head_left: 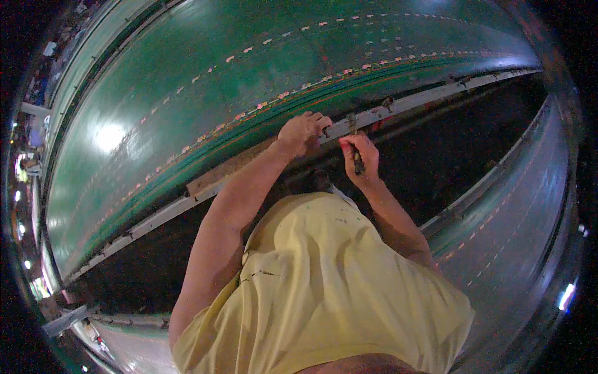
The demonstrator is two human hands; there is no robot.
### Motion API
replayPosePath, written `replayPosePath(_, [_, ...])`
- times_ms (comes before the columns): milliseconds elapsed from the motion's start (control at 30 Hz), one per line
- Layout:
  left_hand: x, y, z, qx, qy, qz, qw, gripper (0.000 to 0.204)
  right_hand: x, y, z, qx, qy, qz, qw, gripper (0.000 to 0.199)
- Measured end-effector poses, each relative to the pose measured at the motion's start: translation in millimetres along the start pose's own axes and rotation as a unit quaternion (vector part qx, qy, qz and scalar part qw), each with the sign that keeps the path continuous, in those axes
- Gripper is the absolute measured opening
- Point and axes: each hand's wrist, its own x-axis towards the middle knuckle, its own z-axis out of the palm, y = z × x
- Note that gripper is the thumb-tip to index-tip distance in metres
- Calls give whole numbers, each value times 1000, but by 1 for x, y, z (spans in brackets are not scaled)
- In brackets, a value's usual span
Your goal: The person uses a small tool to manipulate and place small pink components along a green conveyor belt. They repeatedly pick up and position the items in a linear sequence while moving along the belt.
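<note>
My left hand [303, 132] rests at the edge of the long green table, its fingers curled down at the pale metal rail [411, 103]. Whatever those fingers pinch is too small and blurred to name. Just right of it, my right hand [364, 161] is closed around a dark-handled tool [358, 163]. The tool's narrow end reaches up to the rail, where a small metal fitting [352, 119] sits. Its exact kind is not clear.
The green table [187, 106] carries rows of small pale printed marks along its near edge. A wooden strip [215, 176] lies beside the rail to the left. More fittings [387, 103] stand along the rail. Behind, across a dark aisle, runs another long table [511, 218].
</note>
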Motion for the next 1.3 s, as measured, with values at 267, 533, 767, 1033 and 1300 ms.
replayPosePath(267, [14,26,-3,93,-64,-84,990,31,-70,41,23,-219,-188,108,951,28])
replayPosePath(533, [14,17,3,78,-5,-49,996,29,-47,48,26,-327,-266,55,905,31])
replayPosePath(767, [15,21,-2,86,-15,-54,995,27,-21,16,9,-390,-280,6,877,41])
replayPosePath(1033, [14,28,-4,135,-23,-52,989,22,-58,69,31,-372,-131,9,919,40])
replayPosePath(1300, [16,34,-6,132,-25,-47,990,22,-101,102,88,266,90,347,895,25])
